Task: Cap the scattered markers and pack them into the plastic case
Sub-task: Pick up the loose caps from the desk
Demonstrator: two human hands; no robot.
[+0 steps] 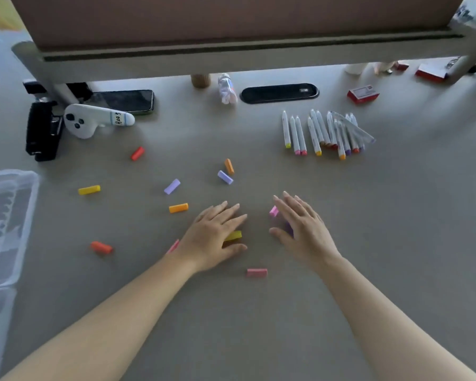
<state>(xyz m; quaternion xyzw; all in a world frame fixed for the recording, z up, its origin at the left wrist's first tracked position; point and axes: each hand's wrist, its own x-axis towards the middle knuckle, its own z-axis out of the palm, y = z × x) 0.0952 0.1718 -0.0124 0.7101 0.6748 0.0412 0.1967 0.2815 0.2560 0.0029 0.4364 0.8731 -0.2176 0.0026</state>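
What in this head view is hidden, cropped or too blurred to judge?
- Plastic case: cut off by the left edge; contents blurred behind its clear wall.
- Yellow cap: partly under the left hand.
- Pink cap and a purple one: mostly behind the right hand.
- Markers: overlapping, so their count is unclear.
- Red boxes: print too small to read.

Twelve loose marker caps (178, 208) lie scattered on the counter (396, 215); about a dozen uncapped markers (318, 133); two hands (212, 237).
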